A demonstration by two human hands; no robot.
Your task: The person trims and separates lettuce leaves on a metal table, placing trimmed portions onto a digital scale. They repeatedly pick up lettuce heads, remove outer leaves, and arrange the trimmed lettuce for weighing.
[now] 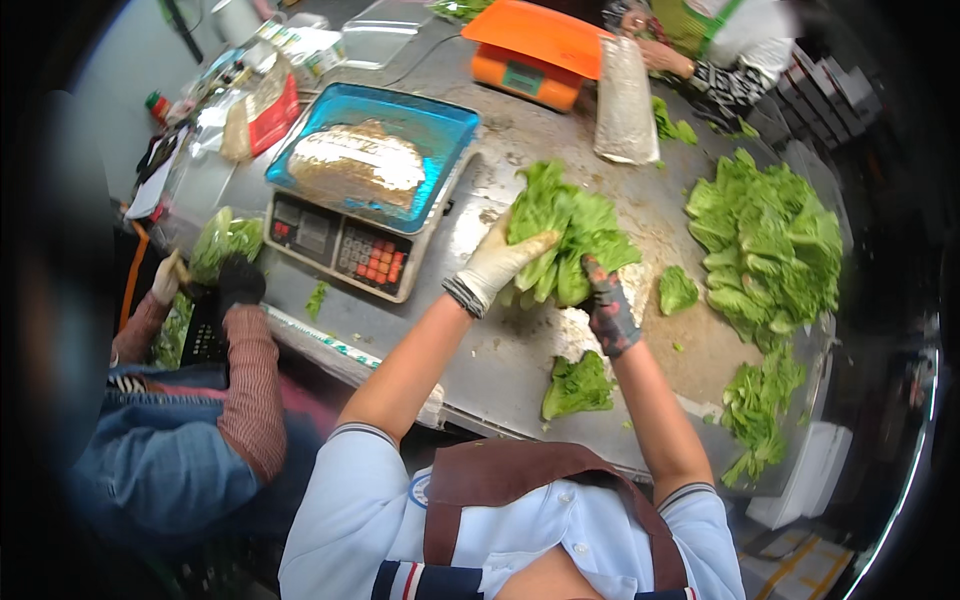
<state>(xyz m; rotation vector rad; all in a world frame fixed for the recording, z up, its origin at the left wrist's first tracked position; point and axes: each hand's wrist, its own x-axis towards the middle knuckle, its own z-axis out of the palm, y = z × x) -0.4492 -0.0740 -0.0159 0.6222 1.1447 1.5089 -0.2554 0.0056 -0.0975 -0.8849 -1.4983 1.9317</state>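
Note:
Over the metal worktable (480, 360), a bunch of green leafy lettuce (574, 217) is held between both my hands. My left hand (501, 259), in a pale glove with a dark striped cuff, grips its left side with the thumb across the stalks. My right hand (611, 307), in a dark patterned glove, has its thumb against the bunch's lower right; its other fingers are mostly hidden. A crumpled pale sheet or pad (581, 334) lies partly under that hand. Nearer me rests a loose lettuce leaf (577, 386), and a smaller leaf (677, 290) lies to the right.
A large lettuce pile (772, 247) lines the right edge. To the left stands a scale with a blue tray (450, 124); an orange scale (525, 64) stands beyond, beside a pale wrapped roll (627, 105). A co-worker's gloved hands touch bagged lettuce (225, 240). Another person works opposite.

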